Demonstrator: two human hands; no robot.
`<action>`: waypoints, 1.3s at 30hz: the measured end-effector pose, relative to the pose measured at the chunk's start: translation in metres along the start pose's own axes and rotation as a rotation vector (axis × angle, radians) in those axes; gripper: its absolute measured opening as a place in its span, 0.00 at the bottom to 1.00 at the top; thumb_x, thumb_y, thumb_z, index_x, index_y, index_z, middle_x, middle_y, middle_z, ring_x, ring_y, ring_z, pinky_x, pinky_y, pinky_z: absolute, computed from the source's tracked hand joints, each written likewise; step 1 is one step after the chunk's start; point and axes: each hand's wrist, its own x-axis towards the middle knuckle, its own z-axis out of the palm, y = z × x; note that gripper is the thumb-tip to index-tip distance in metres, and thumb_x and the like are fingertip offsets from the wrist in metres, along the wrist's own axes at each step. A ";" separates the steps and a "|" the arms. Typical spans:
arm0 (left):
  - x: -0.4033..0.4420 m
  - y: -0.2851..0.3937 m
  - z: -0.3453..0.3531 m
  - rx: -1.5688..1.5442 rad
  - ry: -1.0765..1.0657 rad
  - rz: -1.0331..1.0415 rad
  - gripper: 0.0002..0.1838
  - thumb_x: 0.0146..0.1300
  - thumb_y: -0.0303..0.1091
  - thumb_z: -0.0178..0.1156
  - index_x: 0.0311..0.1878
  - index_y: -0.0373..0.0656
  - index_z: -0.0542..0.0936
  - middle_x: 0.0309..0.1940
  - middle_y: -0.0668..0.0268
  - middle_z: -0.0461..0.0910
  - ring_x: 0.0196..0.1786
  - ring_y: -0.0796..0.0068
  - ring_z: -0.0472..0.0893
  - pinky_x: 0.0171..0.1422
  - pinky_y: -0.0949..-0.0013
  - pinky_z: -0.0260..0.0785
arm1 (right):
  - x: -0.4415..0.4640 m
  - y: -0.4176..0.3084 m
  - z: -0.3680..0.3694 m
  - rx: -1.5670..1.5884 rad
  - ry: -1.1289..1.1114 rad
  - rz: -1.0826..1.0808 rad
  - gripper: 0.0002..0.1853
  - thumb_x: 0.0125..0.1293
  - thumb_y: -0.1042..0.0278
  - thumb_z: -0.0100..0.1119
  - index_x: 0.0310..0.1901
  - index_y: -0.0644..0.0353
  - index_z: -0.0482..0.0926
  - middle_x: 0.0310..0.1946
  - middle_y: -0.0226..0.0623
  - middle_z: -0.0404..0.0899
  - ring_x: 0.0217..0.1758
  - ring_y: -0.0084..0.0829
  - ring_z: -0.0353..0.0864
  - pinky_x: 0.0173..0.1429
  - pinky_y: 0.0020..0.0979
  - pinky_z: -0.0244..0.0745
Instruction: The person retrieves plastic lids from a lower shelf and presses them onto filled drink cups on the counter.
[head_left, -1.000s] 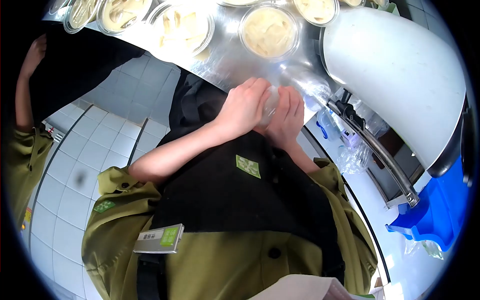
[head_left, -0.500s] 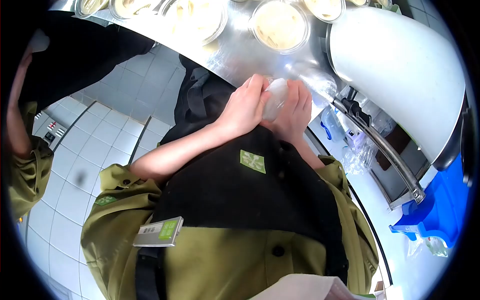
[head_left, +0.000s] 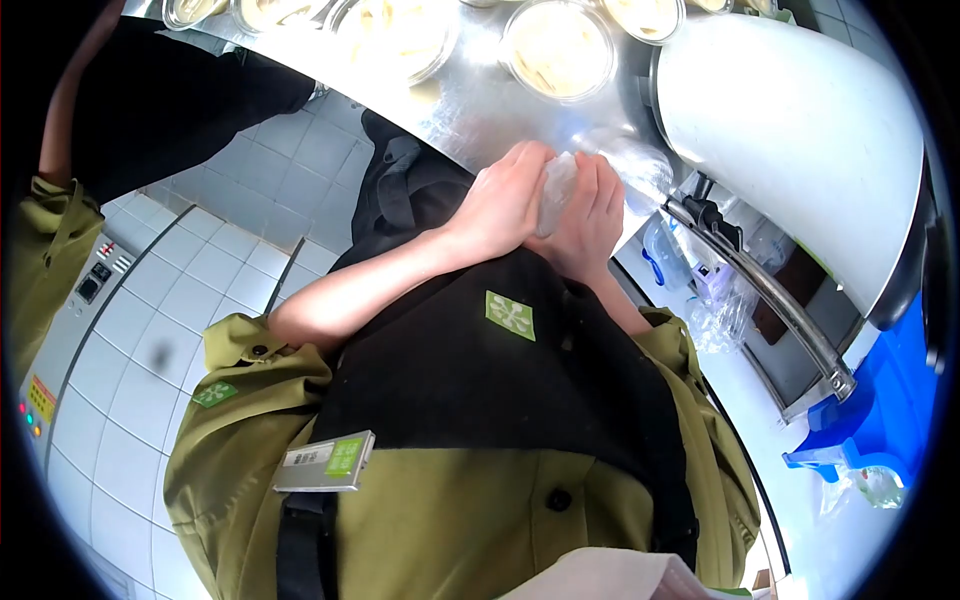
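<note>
My left hand and my right hand are close together in front of my black apron, at the near edge of the metal table. Between them is a crumpled, translucent whitish piece of thin plastic, gripped from both sides. Its exact kind does not show. Fingers of both hands are curled around it, and their tips are partly hidden. Just beyond, clear plastic film lies on the table.
Round clear tubs with pale contents, one of them a tub ahead of me, line the table. A large white rounded appliance with a metal bar stands at right, above a blue plastic bin. A co-worker's sleeve is at far left.
My left fingers have closed in further over the plastic, and less of it shows. At far left the co-worker's arm and sleeve have shifted forward, uncovering a panel with lights.
</note>
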 end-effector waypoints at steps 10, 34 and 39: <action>0.005 -0.004 -0.011 -0.142 -0.084 -0.036 0.09 0.67 0.30 0.48 0.46 0.36 0.71 0.37 0.44 0.74 0.43 0.41 0.75 0.46 0.54 0.69 | 0.003 0.000 -0.001 -0.001 -0.002 -0.015 0.50 0.33 0.48 0.74 0.58 0.65 0.62 0.51 0.48 0.67 0.54 0.50 0.68 0.55 0.47 0.64; 0.000 -0.008 -0.003 -0.105 0.001 -0.134 0.09 0.67 0.33 0.52 0.42 0.35 0.72 0.34 0.50 0.77 0.36 0.55 0.78 0.43 0.62 0.70 | 0.004 -0.004 -0.004 -0.015 -0.036 0.023 0.46 0.34 0.52 0.74 0.56 0.64 0.64 0.51 0.45 0.68 0.56 0.48 0.68 0.56 0.46 0.65; -0.002 -0.015 -0.020 -0.314 -0.239 -0.187 0.14 0.67 0.30 0.52 0.54 0.36 0.71 0.40 0.53 0.77 0.44 0.62 0.78 0.51 0.66 0.69 | 0.004 -0.005 -0.003 -0.007 -0.014 0.003 0.46 0.36 0.51 0.73 0.57 0.64 0.63 0.53 0.48 0.66 0.56 0.50 0.67 0.57 0.46 0.64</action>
